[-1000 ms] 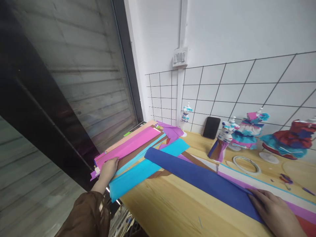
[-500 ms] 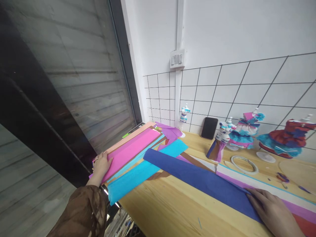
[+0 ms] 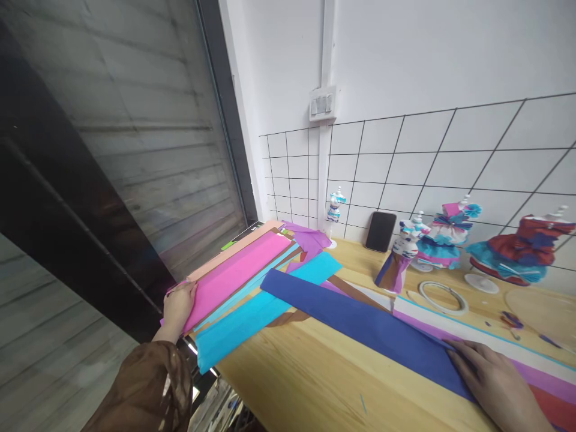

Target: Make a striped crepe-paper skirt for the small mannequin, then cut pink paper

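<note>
My left hand (image 3: 177, 309) is closed over the near end of a stack of folded crepe paper, with the pink crepe paper (image 3: 243, 279) on top beneath the fingers. Its far fingers are partly hidden at the stack's edge. A long folded strip of dark blue crepe paper (image 3: 351, 324) runs across the table to my right hand (image 3: 492, 375). That hand grips the strip's long edge near its right end, fingers together. Under the blue strip's left end lies a turquoise crepe paper (image 3: 243, 333). Purple crepe paper (image 3: 308, 240) is crumpled behind.
Small dress forms in paper outfits, such as the red and turquoise one (image 3: 526, 246), stand along the gridded wall. A phone (image 3: 380, 231) leans there. A tape roll (image 3: 443, 298) and scraps lie on the wooden table (image 3: 288, 384). A glass panel (image 3: 153, 120) borders the left.
My left hand has shifted slightly left and down at the stack's end, its fingers more bunched. My right hand and the blue strip stay nearly where they were.
</note>
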A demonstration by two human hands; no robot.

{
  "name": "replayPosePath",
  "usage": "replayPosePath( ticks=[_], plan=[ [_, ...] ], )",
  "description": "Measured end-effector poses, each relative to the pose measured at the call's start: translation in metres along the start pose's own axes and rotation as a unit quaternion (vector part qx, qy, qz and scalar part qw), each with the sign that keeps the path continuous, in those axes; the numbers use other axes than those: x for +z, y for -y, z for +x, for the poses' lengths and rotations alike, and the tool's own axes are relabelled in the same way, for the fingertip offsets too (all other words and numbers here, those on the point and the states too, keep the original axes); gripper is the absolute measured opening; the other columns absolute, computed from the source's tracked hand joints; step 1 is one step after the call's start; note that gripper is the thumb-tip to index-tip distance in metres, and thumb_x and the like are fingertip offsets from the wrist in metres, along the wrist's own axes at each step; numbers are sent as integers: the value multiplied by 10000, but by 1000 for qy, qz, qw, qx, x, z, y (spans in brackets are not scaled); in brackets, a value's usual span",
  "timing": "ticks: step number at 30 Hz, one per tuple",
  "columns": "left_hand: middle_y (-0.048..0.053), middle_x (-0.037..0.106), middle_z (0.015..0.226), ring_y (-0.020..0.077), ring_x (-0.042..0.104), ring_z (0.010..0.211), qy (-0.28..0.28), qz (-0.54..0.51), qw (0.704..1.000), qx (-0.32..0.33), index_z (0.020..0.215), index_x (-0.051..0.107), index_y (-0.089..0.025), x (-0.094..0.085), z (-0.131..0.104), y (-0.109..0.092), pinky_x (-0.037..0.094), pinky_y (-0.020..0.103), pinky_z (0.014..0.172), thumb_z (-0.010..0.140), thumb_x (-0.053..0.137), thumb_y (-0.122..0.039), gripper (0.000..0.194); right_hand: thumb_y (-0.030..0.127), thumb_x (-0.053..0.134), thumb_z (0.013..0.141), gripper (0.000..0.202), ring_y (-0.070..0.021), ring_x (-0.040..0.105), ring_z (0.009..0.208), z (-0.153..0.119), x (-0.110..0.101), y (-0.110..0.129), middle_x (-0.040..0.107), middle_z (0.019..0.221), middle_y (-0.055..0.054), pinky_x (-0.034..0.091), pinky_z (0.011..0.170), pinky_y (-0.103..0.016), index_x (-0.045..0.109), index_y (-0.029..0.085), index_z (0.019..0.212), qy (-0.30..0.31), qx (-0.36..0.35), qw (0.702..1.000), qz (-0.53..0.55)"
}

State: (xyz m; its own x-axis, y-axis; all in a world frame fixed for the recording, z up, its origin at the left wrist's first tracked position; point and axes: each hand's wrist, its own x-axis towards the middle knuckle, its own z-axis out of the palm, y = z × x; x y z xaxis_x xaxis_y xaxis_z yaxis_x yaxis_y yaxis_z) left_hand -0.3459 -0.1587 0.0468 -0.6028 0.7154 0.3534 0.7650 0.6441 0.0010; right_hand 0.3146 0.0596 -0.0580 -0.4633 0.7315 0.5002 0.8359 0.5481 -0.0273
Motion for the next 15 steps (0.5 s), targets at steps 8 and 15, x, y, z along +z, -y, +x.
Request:
replayPosePath(
  ticks=[8,15],
  plan=[
    [109,643,1118,225,545,1106,-63,-28,992,107,1015,655,-126,-11,-23,-16,341,354,1007,904,323,-279,382,458,290,872,536,-297,607,876,0,0,2,641,976,-153,481,822,-444,681,118,1009,-1,8,1000,0],
    [59,676,1053,218,587,1048,-38,-69,955,285,983,655,-202,-9,-76,-38,347,428,1003,906,372,-268,301,450,287,871,535,-303,609,872,-1,2,-2,641,974,-157,476,834,-455,687,114,986,5,-11,1000,-2]
  ],
)
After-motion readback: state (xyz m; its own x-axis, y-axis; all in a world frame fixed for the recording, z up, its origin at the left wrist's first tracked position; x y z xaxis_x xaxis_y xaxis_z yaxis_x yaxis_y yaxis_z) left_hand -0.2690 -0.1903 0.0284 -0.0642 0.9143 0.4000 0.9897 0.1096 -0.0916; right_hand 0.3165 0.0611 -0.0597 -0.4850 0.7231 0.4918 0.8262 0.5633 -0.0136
